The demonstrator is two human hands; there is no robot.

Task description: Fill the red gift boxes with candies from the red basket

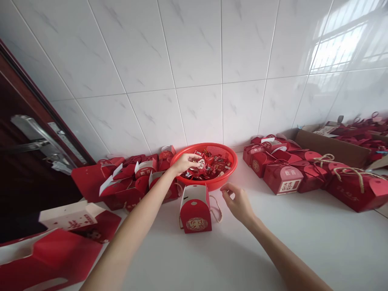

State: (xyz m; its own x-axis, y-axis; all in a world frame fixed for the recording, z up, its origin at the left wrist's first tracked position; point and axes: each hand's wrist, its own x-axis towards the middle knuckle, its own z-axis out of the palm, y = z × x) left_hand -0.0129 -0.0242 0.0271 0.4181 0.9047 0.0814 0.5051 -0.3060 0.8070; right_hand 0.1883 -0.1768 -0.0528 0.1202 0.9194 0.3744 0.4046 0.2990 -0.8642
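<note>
My left hand (186, 163) reaches over the red plastic basket (222, 182), its thumb and fingers closed on a small wrapped candy (201, 163) with red and white printing. Many more red-wrapped candies (216, 167) lie in the basket beneath it. In front of the basket stands a red gift box (195, 210) with its top open and a rope handle hanging at its right side. To the right of that box, my right hand (238, 200) hovers near the basket's front rim. Its fingers are curled towards the thumb, and nothing shows between them.
Several red boxes (139, 178) crowd the left, some with raised flaps. Closed red boxes (283, 178) with cords stand at the right. Behind them is a brown carton (333, 147) with red pieces. A tiled wall (200, 113) backs the white tabletop (242, 258); a door handle (39, 141) is at far left.
</note>
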